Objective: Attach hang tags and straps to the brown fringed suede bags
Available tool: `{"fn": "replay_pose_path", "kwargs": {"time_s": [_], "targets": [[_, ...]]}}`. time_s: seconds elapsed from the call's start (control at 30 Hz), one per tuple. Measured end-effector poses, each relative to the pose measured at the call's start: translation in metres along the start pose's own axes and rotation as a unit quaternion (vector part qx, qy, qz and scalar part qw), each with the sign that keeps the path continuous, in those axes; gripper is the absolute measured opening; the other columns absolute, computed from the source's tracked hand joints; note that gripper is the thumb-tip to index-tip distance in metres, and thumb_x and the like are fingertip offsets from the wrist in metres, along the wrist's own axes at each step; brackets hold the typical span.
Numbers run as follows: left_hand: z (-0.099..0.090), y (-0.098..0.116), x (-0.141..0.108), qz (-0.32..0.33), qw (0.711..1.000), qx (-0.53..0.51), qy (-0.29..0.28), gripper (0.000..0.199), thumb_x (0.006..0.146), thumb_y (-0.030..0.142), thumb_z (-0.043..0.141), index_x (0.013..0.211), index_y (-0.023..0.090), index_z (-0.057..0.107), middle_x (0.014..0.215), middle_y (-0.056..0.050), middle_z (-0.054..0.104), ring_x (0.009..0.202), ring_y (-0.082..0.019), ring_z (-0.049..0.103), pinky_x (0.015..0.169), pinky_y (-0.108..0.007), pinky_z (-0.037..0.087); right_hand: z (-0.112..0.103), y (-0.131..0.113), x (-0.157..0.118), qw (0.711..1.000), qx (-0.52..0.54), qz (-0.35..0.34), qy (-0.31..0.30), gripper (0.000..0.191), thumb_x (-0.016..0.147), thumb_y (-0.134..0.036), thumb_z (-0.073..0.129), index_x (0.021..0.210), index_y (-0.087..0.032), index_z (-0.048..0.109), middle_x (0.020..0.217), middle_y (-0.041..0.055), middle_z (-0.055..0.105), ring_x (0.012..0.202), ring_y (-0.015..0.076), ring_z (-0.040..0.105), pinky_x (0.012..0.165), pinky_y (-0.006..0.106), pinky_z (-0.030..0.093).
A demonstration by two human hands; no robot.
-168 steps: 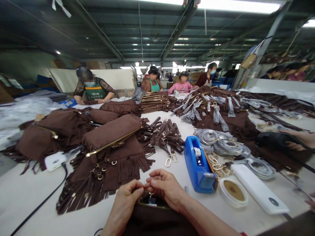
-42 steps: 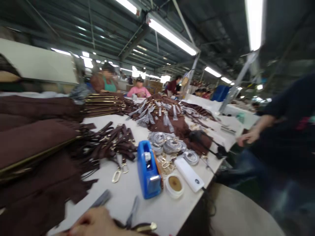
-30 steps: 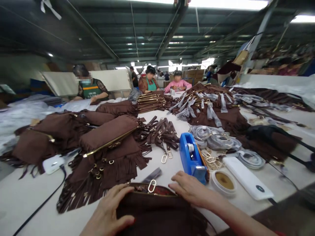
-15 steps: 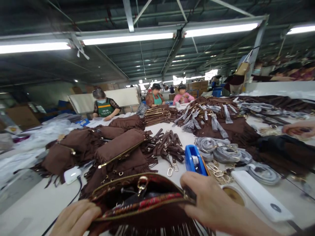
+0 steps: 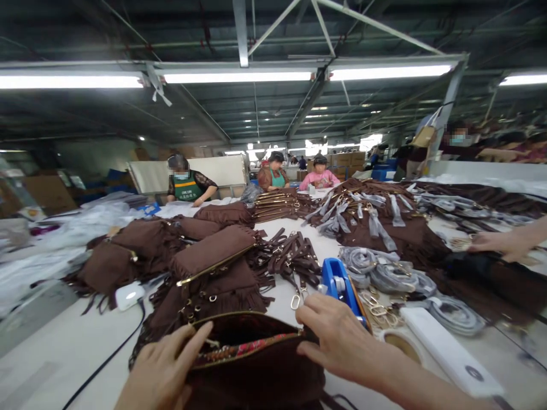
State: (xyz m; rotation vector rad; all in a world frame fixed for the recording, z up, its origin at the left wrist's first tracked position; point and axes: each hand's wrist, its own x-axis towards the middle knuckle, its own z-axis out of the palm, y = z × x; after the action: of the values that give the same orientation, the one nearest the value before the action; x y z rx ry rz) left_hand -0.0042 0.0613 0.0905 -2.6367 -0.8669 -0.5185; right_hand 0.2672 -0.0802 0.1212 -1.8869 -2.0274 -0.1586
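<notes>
A dark brown bag with a gold zipper lies unzipped at the bottom centre, its patterned red lining showing. My left hand holds the bag's left end, thumb along the zipper edge and the other fingers partly hidden. At the right end of the opening, my right hand pinches the bag's corner. Just beyond that hand is a blue tape dispenser. Behind the bag lie stacked brown fringed bags and a pile of brown straps with gold clasps.
At right are wrapped grey straps, gold rings, a tape roll and a long white device. A white box with a black cable sits left. Another person's hand reaches in from the right. People sit across the table.
The bag's opening has narrowed, and the gold clasp seen inside it is out of view. My left hand has moved right and up; my right hand has shifted slightly left. The other person's hand reaches further in.
</notes>
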Motion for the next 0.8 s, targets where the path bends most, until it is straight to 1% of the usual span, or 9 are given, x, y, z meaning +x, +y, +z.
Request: {"fn": "replay_pose_path", "kwargs": {"time_s": [0.07,0.13,0.23,0.33,0.4,0.47,0.53,0.63,0.8], "targets": [[-0.007,0.014,0.013,-0.004,0.993,-0.025,-0.116,0.054,0.059,0.005,0.044,0.106,0.026,0.059,0.11,-0.005,0.062,0.096,-0.023,0.056,0.078,-0.037,0.04,0.001,0.0,0.001,1.0,-0.008,-0.001,0.006,0.018,0.068,-0.025,0.069,0.075,-0.018,0.053,0.082,0.0005,0.056,0.076,0.0158,0.048,0.063,0.027,0.032],[-0.014,0.02,0.026,-0.027,0.967,-0.044,-0.248,0.035,0.06,0.01,0.046,0.086,0.023,0.065,0.093,-0.005,0.067,0.09,-0.026,0.057,0.076,-0.04,0.04,0.002,0.001,0.001,1.0,-0.013,-0.001,0.002,0.019,0.068,-0.025,0.069,0.076,-0.018,0.054,0.083,0.0009,0.056,0.076,0.0161,0.049,0.064,0.027,0.033],[-0.024,0.018,0.041,-0.076,0.937,-0.039,-0.338,0.021,0.065,0.019,0.046,0.074,0.019,0.065,0.082,-0.009,0.067,0.083,-0.03,0.059,0.073,-0.042,0.041,0.0,0.001,0.003,1.0,-0.024,-0.007,-0.007,0.02,0.07,-0.028,0.068,0.078,-0.018,0.054,0.084,0.0014,0.057,0.077,0.0161,0.049,0.064,0.027,0.034],[-0.031,0.022,0.051,-0.084,0.943,-0.047,-0.32,0.031,0.065,0.016,0.048,0.091,0.016,0.064,0.098,-0.013,0.064,0.094,-0.031,0.057,0.081,-0.043,0.04,-0.001,0.003,0.004,0.999,-0.038,-0.006,-0.023,0.021,0.07,-0.031,0.067,0.08,-0.019,0.053,0.086,0.0013,0.056,0.078,0.0165,0.049,0.064,0.027,0.035],[-0.032,0.039,0.055,-0.059,0.956,-0.09,-0.273,0.042,0.066,0.017,0.051,0.107,0.018,0.058,0.111,-0.011,0.059,0.103,-0.029,0.052,0.088,-0.043,0.038,-0.002,0.004,0.005,0.999,-0.04,-0.007,-0.034,0.022,0.07,-0.031,0.067,0.083,-0.019,0.054,0.088,0.0017,0.056,0.08,0.0174,0.049,0.065,0.027,0.036],[-0.028,0.066,0.06,-0.022,0.959,-0.16,-0.233,0.046,0.069,0.019,0.053,0.114,0.022,0.052,0.114,-0.007,0.057,0.104,-0.025,0.05,0.089,-0.041,0.038,-0.003,0.003,0.006,0.999,-0.04,-0.01,-0.035,0.022,0.072,-0.03,0.065,0.087,-0.019,0.053,0.09,0.0027,0.056,0.083,0.0183,0.049,0.067,0.029,0.037],[-0.02,0.096,0.067,0.003,0.954,-0.22,-0.204,0.041,0.07,0.014,0.052,0.11,0.023,0.053,0.11,-0.005,0.057,0.1,-0.023,0.05,0.086,-0.038,0.039,-0.004,0.001,0.007,0.998,-0.043,-0.022,-0.035,0.019,0.074,-0.025,0.06,0.089,-0.018,0.052,0.091,0.0038,0.056,0.084,0.0192,0.048,0.07,0.03,0.038],[-0.008,0.126,0.079,-0.033,0.948,-0.271,-0.16,0.019,0.075,0.015,0.048,0.093,0.017,0.056,0.098,-0.007,0.059,0.093,-0.023,0.051,0.082,-0.037,0.04,-0.009,0.0,0.005,0.996,-0.05,-0.054,-0.051,0.018,0.077,-0.016,0.05,0.095,-0.016,0.051,0.093,0.0054,0.056,0.085,0.0201,0.048,0.075,0.034,0.04],[-0.002,0.141,0.092,-0.083,0.922,-0.354,-0.135,0.015,0.077,0.028,0.052,0.088,0.02,0.057,0.09,-0.003,0.062,0.086,-0.022,0.055,0.075,-0.034,0.039,-0.016,0.006,-0.008,0.994,-0.005,-0.104,-0.046,0.047,0.076,-0.004,0.038,0.122,-0.013,0.04,0.111,0.0101,0.055,0.101,0.0202,0.048,0.088,0.034,0.043]]}}
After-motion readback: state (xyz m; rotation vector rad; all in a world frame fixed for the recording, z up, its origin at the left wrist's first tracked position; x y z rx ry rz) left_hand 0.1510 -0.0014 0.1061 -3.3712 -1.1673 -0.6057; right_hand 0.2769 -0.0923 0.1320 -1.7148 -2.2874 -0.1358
